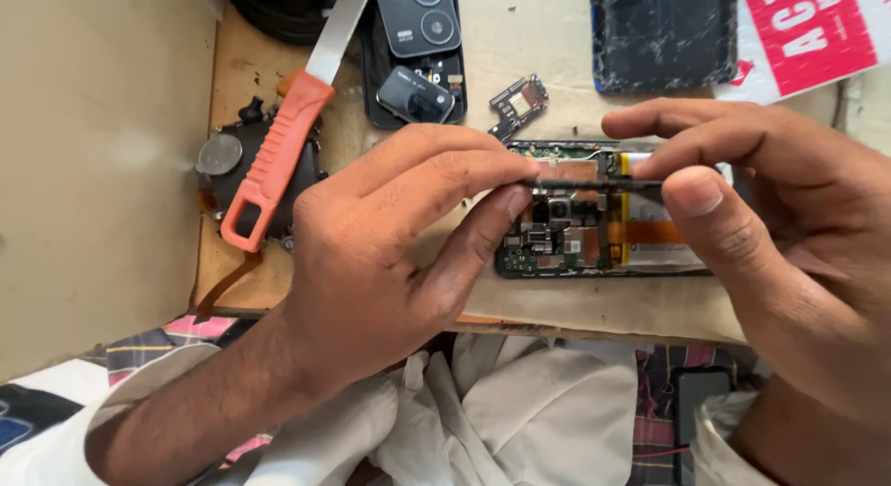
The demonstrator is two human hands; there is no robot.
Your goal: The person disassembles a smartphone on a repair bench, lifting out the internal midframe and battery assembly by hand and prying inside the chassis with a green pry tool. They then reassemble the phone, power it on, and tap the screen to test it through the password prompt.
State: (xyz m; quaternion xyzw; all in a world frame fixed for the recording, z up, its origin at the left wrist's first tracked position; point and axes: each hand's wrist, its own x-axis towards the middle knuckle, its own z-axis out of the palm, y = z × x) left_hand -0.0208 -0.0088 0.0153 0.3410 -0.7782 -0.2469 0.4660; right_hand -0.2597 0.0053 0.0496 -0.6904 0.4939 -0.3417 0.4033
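Thin black strip (594,183) held level above the opened phone (603,235) on the counter (557,305), each end pinched between thumb and fingers of the left hand (390,254) and right hand (780,217). Far left: orange-handled knife (278,152). Centre rear: black camera cover (418,17). Rear right: cracked screen (661,36), then a red-and-white rectangular label (807,31) at the corner.

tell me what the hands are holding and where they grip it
Both hold one thin dark strip above the opened phone: the left hand pinches its left end, the right hand its right end, between thumb and fingers.
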